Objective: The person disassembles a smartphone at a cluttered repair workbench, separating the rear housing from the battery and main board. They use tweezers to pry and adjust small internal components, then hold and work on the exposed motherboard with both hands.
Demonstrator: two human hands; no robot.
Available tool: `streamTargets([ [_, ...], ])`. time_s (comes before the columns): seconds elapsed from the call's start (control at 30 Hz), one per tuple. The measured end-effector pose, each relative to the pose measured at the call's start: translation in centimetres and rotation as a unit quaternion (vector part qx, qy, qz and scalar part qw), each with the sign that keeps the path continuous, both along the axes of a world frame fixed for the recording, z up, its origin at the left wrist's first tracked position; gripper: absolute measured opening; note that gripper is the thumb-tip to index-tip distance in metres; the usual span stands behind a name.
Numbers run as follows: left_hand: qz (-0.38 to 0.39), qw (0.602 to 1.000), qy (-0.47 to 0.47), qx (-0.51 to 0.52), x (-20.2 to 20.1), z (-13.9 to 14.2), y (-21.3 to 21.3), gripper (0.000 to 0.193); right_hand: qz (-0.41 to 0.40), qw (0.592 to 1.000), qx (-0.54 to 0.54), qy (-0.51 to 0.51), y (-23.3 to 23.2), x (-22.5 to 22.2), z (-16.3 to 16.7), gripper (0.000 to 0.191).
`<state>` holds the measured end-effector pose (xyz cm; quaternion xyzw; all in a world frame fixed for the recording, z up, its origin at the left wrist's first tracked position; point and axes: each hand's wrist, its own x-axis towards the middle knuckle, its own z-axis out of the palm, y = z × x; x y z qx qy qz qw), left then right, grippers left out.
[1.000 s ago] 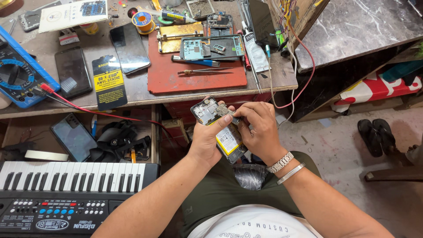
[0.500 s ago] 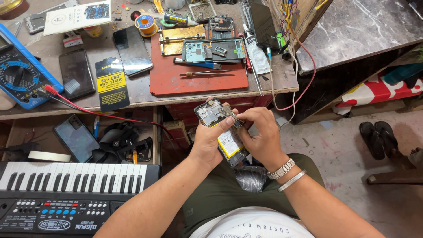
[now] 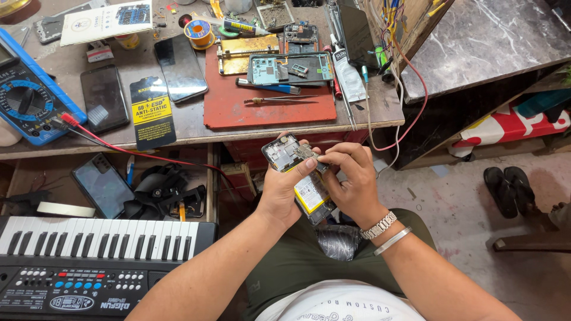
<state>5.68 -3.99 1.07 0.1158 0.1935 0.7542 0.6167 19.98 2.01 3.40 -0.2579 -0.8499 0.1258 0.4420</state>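
Over my lap I hold an opened phone point(image 3: 297, 178) with its back off, the yellow battery and inner parts showing. My left hand point(image 3: 284, 191) grips the phone's body from the left, thumb across its upper half. My right hand point(image 3: 351, 181), with a metal watch and a bangle at the wrist, pinches a small circuit board point(image 3: 310, 154) at the phone's top between thumb and fingers.
The workbench point(image 3: 190, 122) ahead carries a red mat point(image 3: 267, 104) with tweezers point(image 3: 279, 100), a screwdriver and another opened phone point(image 3: 288, 67), dark phones point(image 3: 178, 65), and a blue multimeter point(image 3: 27, 98) with red lead. An electronic keyboard point(image 3: 89, 261) lies at my left, sandals point(image 3: 505, 190) on the floor right.
The phone has tilted a little in my hands, and my right fingers have shifted onto the small board at its top. The view has drifted slightly.
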Motion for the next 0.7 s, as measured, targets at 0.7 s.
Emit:
streamTargets([
  [0.7, 0.041, 0.998, -0.006, 0.042, -2.3, -0.1, 1.5, 0.057, 0.080, 0.965, -0.226, 0.104, 5.5, -4.2, 2.4, 0.008],
])
